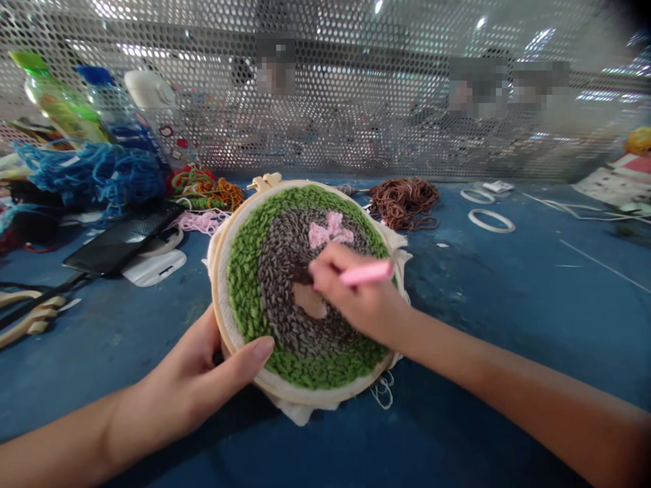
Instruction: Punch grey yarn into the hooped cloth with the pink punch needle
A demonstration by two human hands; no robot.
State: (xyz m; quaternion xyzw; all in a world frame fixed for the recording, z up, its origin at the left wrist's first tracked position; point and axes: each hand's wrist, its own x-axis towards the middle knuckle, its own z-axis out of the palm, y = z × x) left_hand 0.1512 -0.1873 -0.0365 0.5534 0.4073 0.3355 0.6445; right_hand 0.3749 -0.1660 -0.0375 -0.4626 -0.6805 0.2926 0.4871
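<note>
A round wooden embroidery hoop (218, 298) is tilted up at the centre, stretched with cloth. Green yarn loops (244, 271) ring a dark grey-brown yarn area (277, 298), with a pink bow shape (330, 232) near the top and a bare tan patch (309, 300) in the middle. My left hand (203, 373) grips the hoop's lower left edge, thumb on the front and fingers hidden behind. Closed around a pink pen-like tool (369, 272), my right hand (363, 298) is over the work, just right of the patch. The tool's tip is hidden and the hand is slightly blurred.
Blue yarn (96, 176), bottles (61, 102) and a black phone (122, 237) lie at the left, above another hoop (30, 318). Brown yarn (404, 202) sits behind the work. White rings (491, 220) are at the right. A perforated metal screen (325, 122) stands behind.
</note>
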